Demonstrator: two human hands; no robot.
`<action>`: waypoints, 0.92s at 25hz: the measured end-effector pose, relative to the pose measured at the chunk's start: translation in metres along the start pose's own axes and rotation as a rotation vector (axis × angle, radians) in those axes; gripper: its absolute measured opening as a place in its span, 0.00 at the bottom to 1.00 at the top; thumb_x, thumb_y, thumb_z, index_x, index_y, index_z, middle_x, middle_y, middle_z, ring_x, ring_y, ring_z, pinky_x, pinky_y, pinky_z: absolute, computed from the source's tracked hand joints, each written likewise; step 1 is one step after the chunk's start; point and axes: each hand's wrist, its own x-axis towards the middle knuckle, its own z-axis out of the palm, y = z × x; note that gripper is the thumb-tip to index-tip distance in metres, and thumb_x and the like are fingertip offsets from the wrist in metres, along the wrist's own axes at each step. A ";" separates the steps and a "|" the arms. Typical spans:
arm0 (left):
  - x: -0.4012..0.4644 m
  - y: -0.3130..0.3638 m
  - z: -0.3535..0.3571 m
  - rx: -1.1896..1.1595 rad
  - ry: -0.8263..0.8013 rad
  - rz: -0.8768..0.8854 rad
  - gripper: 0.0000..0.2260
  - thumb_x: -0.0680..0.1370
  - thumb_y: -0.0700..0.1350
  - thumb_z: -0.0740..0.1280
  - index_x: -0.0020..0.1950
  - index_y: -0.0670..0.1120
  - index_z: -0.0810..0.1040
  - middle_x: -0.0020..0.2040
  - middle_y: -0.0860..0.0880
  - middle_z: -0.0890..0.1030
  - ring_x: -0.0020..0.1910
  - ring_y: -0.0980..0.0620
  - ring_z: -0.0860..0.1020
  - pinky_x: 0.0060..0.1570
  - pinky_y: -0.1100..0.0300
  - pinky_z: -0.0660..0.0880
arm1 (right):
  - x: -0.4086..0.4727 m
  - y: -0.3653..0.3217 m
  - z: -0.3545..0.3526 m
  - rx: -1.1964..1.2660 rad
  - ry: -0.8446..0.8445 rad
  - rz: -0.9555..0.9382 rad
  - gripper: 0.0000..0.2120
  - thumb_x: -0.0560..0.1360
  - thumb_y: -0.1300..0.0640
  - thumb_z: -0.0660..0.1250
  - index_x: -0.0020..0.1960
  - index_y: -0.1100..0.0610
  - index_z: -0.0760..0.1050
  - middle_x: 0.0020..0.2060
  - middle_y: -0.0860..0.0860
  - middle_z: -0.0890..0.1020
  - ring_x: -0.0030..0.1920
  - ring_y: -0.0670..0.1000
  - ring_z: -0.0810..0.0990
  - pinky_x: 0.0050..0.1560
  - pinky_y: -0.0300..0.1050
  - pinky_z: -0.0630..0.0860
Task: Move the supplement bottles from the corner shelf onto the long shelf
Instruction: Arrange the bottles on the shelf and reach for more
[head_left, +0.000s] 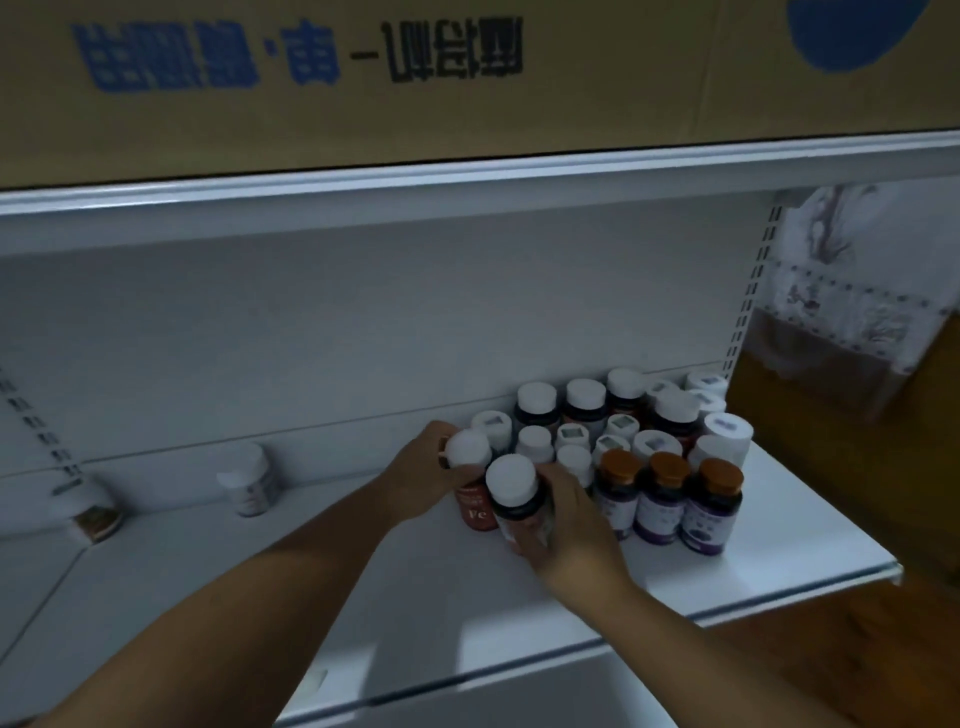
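Observation:
Several supplement bottles (623, 426) with white caps crowd the right end of the long white shelf (779, 551); three purple-labelled bottles with orange caps (665, 499) form the front row. My left hand (421, 478) grips a red-labelled white-capped bottle (475, 512) at the cluster's left edge. My right hand (566, 519) wraps a dark white-capped bottle (514, 499) just in front of it. Both bottles stand upright on the shelf, touching each other. On the corner shelf (47, 561) at the left stand a pale bottle (249, 480) and a brown-labelled bottle (91, 506).
A cardboard box (415, 78) with blue and black print sits on the upper shelf (467, 179). Slotted uprights run at the right (748, 296) and far left. Wooden floor and a patterned cloth lie beyond the shelf's right end.

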 end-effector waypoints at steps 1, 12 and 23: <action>-0.005 -0.003 -0.006 -0.024 0.042 -0.026 0.15 0.72 0.46 0.72 0.53 0.48 0.70 0.51 0.47 0.76 0.49 0.50 0.75 0.47 0.59 0.73 | 0.001 -0.007 0.000 0.042 -0.034 0.039 0.25 0.70 0.51 0.71 0.64 0.51 0.68 0.56 0.44 0.75 0.54 0.39 0.70 0.50 0.29 0.65; -0.185 -0.028 -0.170 -0.311 0.386 -0.294 0.08 0.74 0.50 0.68 0.47 0.46 0.79 0.43 0.47 0.82 0.43 0.52 0.81 0.38 0.56 0.80 | 0.039 -0.145 0.099 0.967 -0.739 0.293 0.15 0.66 0.55 0.68 0.52 0.54 0.79 0.44 0.48 0.85 0.44 0.49 0.84 0.39 0.43 0.79; -0.446 -0.110 -0.330 -0.348 0.749 -0.388 0.15 0.71 0.52 0.71 0.54 0.46 0.77 0.48 0.44 0.82 0.47 0.47 0.82 0.40 0.50 0.81 | -0.055 -0.381 0.280 1.034 -1.105 0.207 0.13 0.75 0.67 0.61 0.56 0.55 0.73 0.46 0.52 0.80 0.40 0.46 0.81 0.32 0.40 0.77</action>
